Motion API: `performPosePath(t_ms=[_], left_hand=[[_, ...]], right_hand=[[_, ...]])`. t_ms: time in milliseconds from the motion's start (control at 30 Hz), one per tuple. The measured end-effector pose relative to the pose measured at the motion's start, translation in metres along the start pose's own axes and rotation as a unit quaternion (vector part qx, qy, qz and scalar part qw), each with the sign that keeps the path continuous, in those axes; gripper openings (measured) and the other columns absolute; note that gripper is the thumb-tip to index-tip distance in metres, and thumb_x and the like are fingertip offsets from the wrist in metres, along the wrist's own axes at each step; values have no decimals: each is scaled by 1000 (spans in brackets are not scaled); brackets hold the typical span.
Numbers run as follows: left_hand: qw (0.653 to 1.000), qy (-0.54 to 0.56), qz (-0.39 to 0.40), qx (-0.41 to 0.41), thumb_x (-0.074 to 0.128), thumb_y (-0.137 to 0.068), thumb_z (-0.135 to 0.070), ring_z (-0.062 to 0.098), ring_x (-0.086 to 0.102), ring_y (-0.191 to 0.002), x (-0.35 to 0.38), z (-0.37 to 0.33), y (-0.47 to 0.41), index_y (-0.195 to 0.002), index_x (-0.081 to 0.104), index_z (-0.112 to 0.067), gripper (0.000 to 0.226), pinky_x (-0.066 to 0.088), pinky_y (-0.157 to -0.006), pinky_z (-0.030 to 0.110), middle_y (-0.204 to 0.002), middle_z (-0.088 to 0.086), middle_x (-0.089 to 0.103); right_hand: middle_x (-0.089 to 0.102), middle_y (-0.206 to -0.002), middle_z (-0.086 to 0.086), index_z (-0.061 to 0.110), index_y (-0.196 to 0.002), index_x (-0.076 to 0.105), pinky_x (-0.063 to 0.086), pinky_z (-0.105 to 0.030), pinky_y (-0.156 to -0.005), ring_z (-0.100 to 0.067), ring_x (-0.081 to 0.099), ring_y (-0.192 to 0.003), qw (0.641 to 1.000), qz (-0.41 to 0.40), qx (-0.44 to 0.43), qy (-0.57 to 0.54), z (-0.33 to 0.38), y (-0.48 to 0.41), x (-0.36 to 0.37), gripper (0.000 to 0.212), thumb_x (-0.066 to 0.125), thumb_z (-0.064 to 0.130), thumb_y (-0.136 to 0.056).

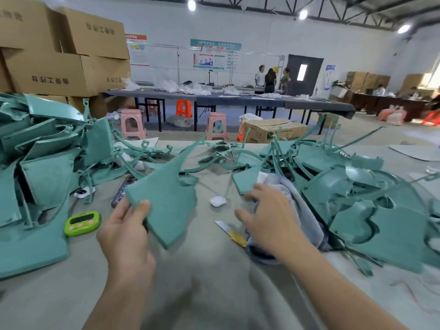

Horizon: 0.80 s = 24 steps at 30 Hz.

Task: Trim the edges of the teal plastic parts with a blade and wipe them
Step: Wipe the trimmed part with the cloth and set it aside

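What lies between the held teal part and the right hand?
Head view: a small white case sits between the teal part and the right hand; the yellow-handled blade lies nearer the person.

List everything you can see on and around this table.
Held part: one, teal, in left hand.
Loose parts: many, teal, piled left and right.
Cloth: one, grey, under right hand.
Blade: one, silver with yellow grip, beside cloth.
Timer: one, green, left of centre.
Earbud case: one, white, beyond blade.
Phone: one, dark, behind held part.
Stools: several, pink and orange, background.
Cardboard boxes: several, brown, left.
Left hand: grips held part.
Right hand: fingers spread, on cloth.
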State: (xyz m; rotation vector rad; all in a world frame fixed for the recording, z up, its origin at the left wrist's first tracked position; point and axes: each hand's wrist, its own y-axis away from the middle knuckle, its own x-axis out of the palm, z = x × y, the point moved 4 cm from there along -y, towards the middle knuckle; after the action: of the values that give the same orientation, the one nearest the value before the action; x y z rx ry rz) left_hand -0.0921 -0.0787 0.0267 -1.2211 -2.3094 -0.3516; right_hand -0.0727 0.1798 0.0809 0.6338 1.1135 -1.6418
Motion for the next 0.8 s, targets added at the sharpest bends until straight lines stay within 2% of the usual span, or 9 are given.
performPosePath(t_ms=[67,133,233,300,400,433,500,667,800], left_hand=[[997,41,35,-63,64,-92,2,6,75,-79,4,2,8,-118,72,-8,29,57,-61,17,-97,-3,79],[988,75,84,-103,61,-92,5,12,77,-81,10,0,21,-110,72,-9,25,59,-61,21,-97,2,80],[974,61,161,-147,58,-93,4,13,77,-87,21,-5,45,-113,71,-8,27,60,-65,21,-105,5,79],[956,37,233,-175,61,-86,3,19,77,-92,27,-1,67,-117,69,-5,32,61,-67,25,-109,10,77],[918,10,328,-221,66,-72,-4,27,75,-99,39,7,104,-123,64,-4,51,62,-70,32,-115,13,75],[905,-3,355,-233,66,-74,-2,29,75,-99,47,11,117,-125,63,-5,51,63,-68,34,-116,14,75],[894,-39,369,-249,64,-84,6,27,76,-88,63,19,143,-122,63,-9,41,61,-59,31,-111,14,76],[843,-116,459,-255,62,-93,2,19,75,-76,108,44,236,-110,71,-13,24,59,-55,31,-96,11,78],[773,-139,543,-296,64,-93,-6,20,75,-80,120,64,328,-112,70,-22,26,58,-62,34,-98,7,79]], right_hand=[[62,-75,4,12,-83,69,50,-40,-75,-13,55,-74,978,111,33,-172,27,12,13,32,63,43,-91],[63,-79,4,8,-97,70,59,-39,-74,-11,58,-72,894,194,122,-386,46,25,26,28,63,35,-97],[76,-86,-2,0,-113,64,60,-28,-59,-16,69,-63,800,148,226,-536,45,37,22,19,62,11,-99],[80,-88,-5,6,-105,71,58,-26,-54,-16,75,-66,774,100,251,-572,30,50,10,14,61,1,-97],[79,-101,-13,5,-104,74,63,-44,-80,-28,77,-88,754,44,248,-607,4,78,-15,23,60,-8,-93],[78,-104,-15,4,-106,74,63,-42,-77,-30,77,-91,750,29,251,-611,-8,90,-24,24,59,-10,-92],[78,-105,-16,1,-109,73,62,-34,-67,-29,77,-90,747,-4,277,-604,-35,122,-44,26,60,-10,-91],[76,-109,-22,-5,-112,71,58,-46,-92,-37,74,-99,701,-119,356,-607,-96,219,-97,34,66,-9,-78],[76,-109,-20,-1,-115,70,64,-42,-74,-32,77,-93,629,-213,404,-630,-126,316,-137,25,54,-2,-95]])
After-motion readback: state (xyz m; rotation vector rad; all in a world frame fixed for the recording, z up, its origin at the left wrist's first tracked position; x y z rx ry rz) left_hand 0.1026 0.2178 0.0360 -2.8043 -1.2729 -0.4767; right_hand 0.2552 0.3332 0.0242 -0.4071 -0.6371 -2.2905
